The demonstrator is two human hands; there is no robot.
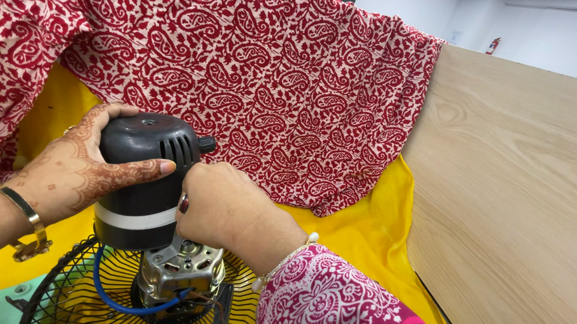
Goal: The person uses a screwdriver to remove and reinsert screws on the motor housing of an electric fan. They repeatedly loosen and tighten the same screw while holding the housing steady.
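Observation:
A black fan motor cover with a white band sits over a bare metal motor. My left hand, patterned with henna and wearing a gold bangle, wraps around the cover's left side and top. My right hand, with a ring, grips the cover's right side. Below them lies the black wire fan grille, and a blue wire loops out from the motor.
Red-and-white paisley cloth hangs behind over yellow fabric. A light wooden partition stands at the right. A mint-green plastic part lies at the bottom left. Another person's head shows past the partition, far right.

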